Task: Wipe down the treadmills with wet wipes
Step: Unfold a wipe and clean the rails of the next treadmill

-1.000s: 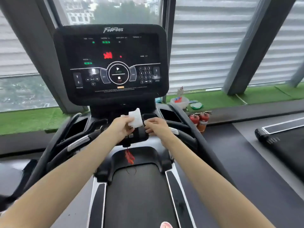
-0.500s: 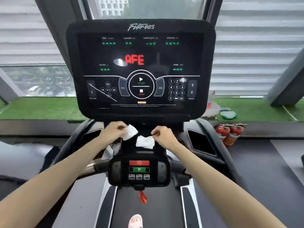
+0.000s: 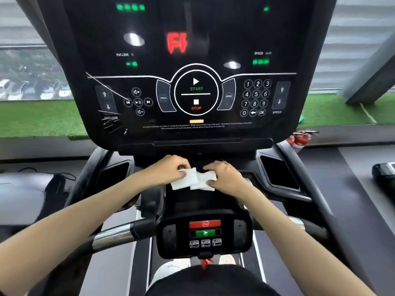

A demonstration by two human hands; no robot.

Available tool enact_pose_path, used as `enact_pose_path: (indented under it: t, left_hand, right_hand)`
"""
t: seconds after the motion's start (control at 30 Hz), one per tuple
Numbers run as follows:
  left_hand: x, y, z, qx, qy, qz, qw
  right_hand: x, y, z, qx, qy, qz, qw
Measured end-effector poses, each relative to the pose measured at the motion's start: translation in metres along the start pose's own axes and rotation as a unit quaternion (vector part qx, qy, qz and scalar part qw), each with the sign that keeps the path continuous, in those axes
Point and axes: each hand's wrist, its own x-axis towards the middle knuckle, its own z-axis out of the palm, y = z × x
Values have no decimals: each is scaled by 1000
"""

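Treadmill (image 3: pixel 296 161) parts fill the view, seen by a person standing on it. Nearest, at the bottom edge, is dark clothing (image 3: pixel 205 284), with two pale shoes (image 3: pixel 168 272) on the belt just past it. A red clip (image 3: pixel 206 262) hangs under a small panel (image 3: pixel 242 238). The panel carries a red button (image 3: pixel 204 223) above a green button (image 3: pixel 205 233) and three little keys. A handlebar (image 3: pixel 115 233) with a chrome section runs out from the panel on each side.

Both forearms reach over the panel to the ledge under the console. The left hand (image 3: pixel 168 169) pinches a white wipe (image 3: pixel 183 182) between thumb and curled fingers. The right hand (image 3: pixel 225 175) has its fingers curled on a second wipe (image 3: pixel 206 180), which lies on the ledge. The two wipes overlap in the middle, and the hands are near each other, apart. A dark recess (image 3: pixel 277 174) sits at each side of the ledge.

Beyond them rises the black console (image 3: pixel 213 28), lit up. A START/STOP ring (image 3: pixel 196 94) is at its centre, a keypad (image 3: pixel 255 98) to the right, and a blurred red readout (image 3: pixel 177 42) above. White scratch-like marks cross its lower left corner.

Behind the console's right edge shows a red extinguisher (image 3: pixel 300 139). Green turf (image 3: pixel 38 118) runs along under the windows.
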Motion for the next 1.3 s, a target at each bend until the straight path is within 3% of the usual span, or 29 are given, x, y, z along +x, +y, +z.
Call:
enact_pose_path:
  t: [0.17, 0.37, 0.47, 0.57, 0.7, 0.77, 0.87, 0.93, 1.0, 1.1, 1.17, 1.3]
  left_hand:
    - [-14, -8, 4, 60, 49, -11, 997]
    - [-22, -15, 13, 28, 126, -48, 991]
    - [-25, -15, 25, 116, 124, -11, 985]
    - [-26, -14, 36, 211, 76, 103, 969]
    - [-18, -8, 36, 134, -75, 86, 984]
    - [-6, -1, 39, 104, -81, 103, 986]
    - [11, 3, 43, 120, -10, 122, 985]
    - [12, -6, 38, 195, 82, 131, 968]
    - [2, -23, 29, 248, 120, 118, 954]
    - [-14, -24, 28, 229, -4, 67, 971]
    - [-11, 1, 36, 192, -62, 119, 972]
    - [17, 32, 45, 167, -43, 159, 972]
  right_hand:
    - [6, -9, 3, -63, -34, -3, 997]
    - [-1, 1, -2, 64, 65, 3, 996]
    - [-9, 5, -10, 169, 119, 26, 978]
    - [-15, 11, -13, 242, 139, 40, 959]
    - [-15, 22, -11, 282, 158, 74, 943]
    - [-15, 22, -10, 283, 157, 79, 943]
    - [-13, 19, -9, 286, 157, 80, 942]
    - [-11, 18, -8, 292, 157, 78, 940]
    - [-10, 19, -7, 304, 153, 84, 937]
    - [-11, 22, -3, 309, 146, 99, 934]
    - [-12, 22, -1, 313, 150, 105, 932]
    - [-11, 21, -6, 306, 182, 101, 929]
